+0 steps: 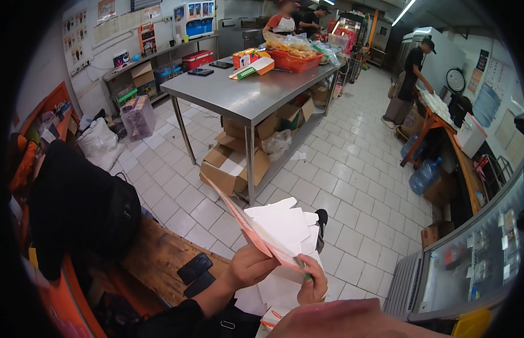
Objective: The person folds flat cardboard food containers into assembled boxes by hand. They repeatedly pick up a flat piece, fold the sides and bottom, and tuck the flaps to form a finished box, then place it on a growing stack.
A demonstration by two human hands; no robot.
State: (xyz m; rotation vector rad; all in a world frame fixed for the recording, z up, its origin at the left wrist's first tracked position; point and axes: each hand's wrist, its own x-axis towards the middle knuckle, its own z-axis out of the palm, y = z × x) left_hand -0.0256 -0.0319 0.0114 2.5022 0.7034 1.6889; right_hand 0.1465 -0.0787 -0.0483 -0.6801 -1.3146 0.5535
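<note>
A folding carton point(263, 240), printed orange and white, is tilted up in front of me, seen nearly edge-on. My left hand point(251, 268) pinches its lower edge, fingers closed. At the carton's near right end, my right hand point(314, 281) grips it between thumb and fingers, beside a small green part. Beneath and beyond both hands lies a stack of flat white carton blanks point(280, 224), over what looks like my lap. Another orange-and-white printed piece point(271, 318) shows below the right hand, partly hidden.
Left of me, a wooden bench point(160, 251) bears two dark phones point(195, 267) and a black bag point(124, 208). Ahead stands a steel table point(217, 93) with a red basket point(298, 62). Cardboard boxes point(233, 169) sit under it. A glass-door fridge point(470, 259) is at right; co-workers stand farther off.
</note>
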